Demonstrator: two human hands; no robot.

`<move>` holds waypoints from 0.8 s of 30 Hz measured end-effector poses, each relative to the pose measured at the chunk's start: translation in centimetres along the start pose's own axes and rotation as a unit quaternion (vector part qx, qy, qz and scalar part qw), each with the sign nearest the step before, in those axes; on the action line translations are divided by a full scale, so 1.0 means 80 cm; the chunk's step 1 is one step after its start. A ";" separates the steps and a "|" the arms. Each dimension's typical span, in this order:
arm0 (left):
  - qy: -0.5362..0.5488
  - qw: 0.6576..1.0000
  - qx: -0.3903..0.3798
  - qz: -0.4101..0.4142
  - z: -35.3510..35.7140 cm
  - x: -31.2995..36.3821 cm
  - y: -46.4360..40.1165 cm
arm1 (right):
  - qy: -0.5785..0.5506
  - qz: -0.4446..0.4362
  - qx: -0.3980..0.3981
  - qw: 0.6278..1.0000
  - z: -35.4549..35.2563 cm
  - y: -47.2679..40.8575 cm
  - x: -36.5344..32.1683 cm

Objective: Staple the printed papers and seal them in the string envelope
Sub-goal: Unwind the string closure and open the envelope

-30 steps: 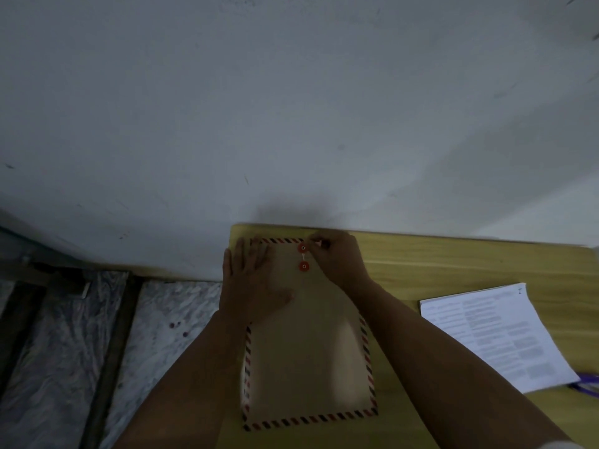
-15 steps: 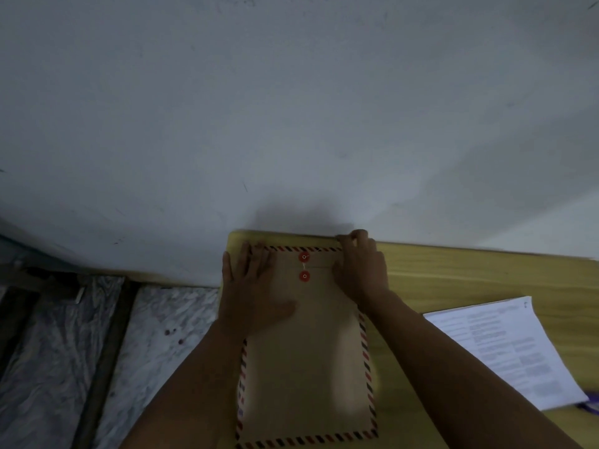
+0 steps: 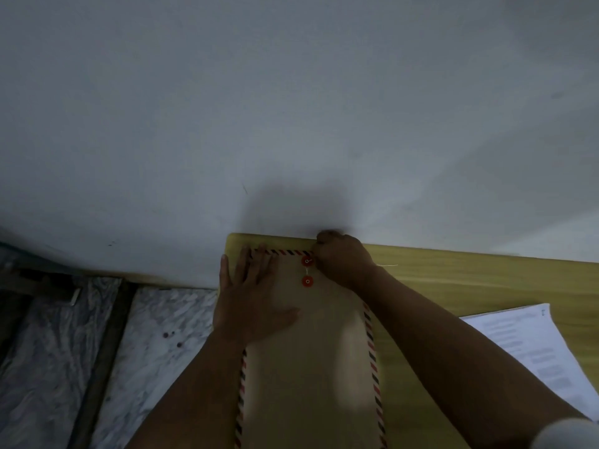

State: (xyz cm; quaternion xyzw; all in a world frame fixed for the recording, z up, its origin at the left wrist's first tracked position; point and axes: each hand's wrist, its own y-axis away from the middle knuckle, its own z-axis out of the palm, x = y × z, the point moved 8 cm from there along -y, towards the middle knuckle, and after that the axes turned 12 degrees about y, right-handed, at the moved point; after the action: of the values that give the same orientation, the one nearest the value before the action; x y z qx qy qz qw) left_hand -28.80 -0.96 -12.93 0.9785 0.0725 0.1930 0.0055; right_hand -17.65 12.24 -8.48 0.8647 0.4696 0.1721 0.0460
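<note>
A brown string envelope [image 3: 311, 358] with a red-and-black striped border lies lengthwise on the yellow table [image 3: 470, 280]. Two red string buttons [image 3: 307, 261] sit near its far end, joined by a white string. My left hand [image 3: 249, 303] presses flat on the envelope's upper left part, fingers straight. My right hand [image 3: 343, 257] is curled at the far right corner beside the upper button and pinches the string, whose loose end [image 3: 387, 265] trails right over the table. Printed papers [image 3: 531, 354] lie on the table at the right.
A white wall [image 3: 291, 124] rises right behind the table's far edge. Left of the table is a marbled floor [image 3: 146, 335] with dark strips. The table's left edge runs close to the envelope.
My right hand has shifted back to the upper button and curled into a pinch on the string. The view has tilted, so the envelope sits lower in frame. The left hand stays pressed flat.
</note>
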 end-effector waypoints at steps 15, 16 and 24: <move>-0.010 1.000 -0.024 -0.004 0.001 -0.001 0.000 | -0.056 0.006 -0.062 0.997 0.002 0.020 0.017; -0.009 1.000 -0.025 -0.002 0.001 -0.001 0.000 | -0.042 -0.008 -0.071 0.997 0.001 0.021 0.015; -0.005 1.000 -0.016 0.013 -0.002 0.004 0.001 | 0.021 -0.038 -0.038 0.998 -0.009 0.006 0.007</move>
State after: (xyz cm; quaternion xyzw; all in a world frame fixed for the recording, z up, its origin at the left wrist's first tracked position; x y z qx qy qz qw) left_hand -28.56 -0.98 -12.65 0.9802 0.0563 0.1888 0.0185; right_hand -17.24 12.33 -7.53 0.8401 0.4962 0.2055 0.0754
